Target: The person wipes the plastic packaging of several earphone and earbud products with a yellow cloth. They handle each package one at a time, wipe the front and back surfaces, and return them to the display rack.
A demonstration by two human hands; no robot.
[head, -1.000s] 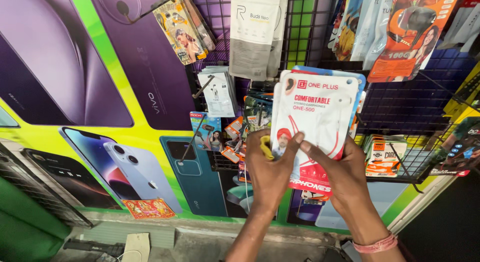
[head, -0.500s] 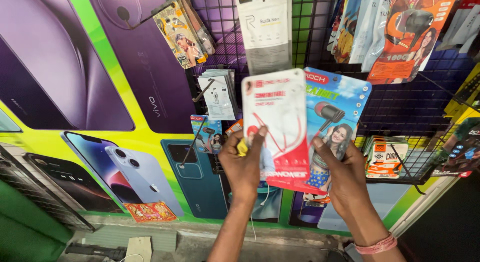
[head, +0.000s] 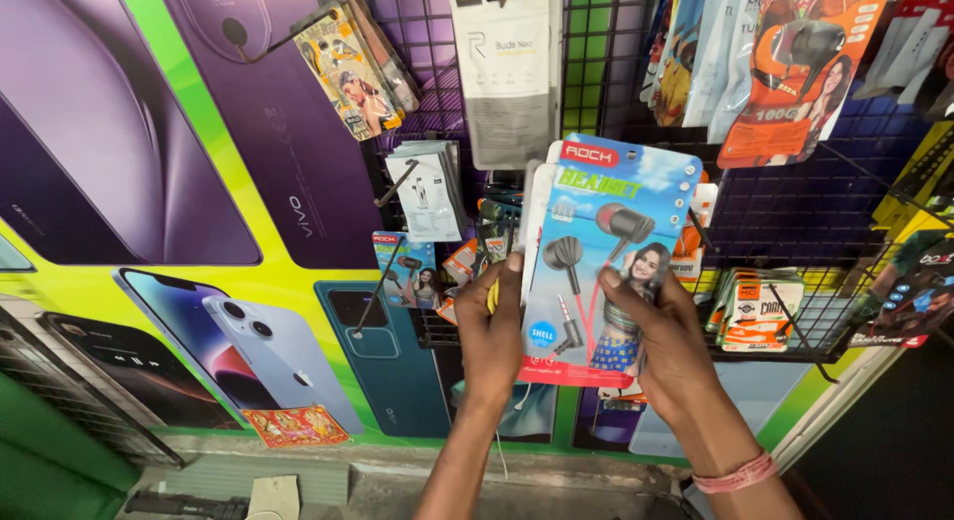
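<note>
Gone from the front of the stack is the white-and-red pack that faced the camera half a second ago; the blue earphone pack (head: 608,262) now sits frontmost, where before it showed only behind and to the right of the other. Both hands have stayed at about the same height before the wire display grid (head: 795,207).

The blue pack stands upright, its long axis running top to bottom, its hanging tab and red label up and its printed face turned toward the camera, leaning very slightly to the right at the top. Behind its left edge the white edges of more packs (head: 537,207) show — the hands hold a small stack, not one card.

The left hand (head: 494,331) is curled closed around the stack's left edge, thumb lying up the front near the lower left corner, fingers hidden behind. The right hand (head: 664,341) grips the lower right part, thumb pressed across the front of the blue pack, the other fingers wrapped behind it. A pink band (head: 735,473) circles the right wrist.

Around the stack, further packs hang on pegs from the grid: a white pouch (head: 507,68) just above, an orange headphone pack (head: 795,68) to the upper right, small white packs (head: 429,187) to the left. Phone posters (head: 179,182) cover the wall on the left.
</note>
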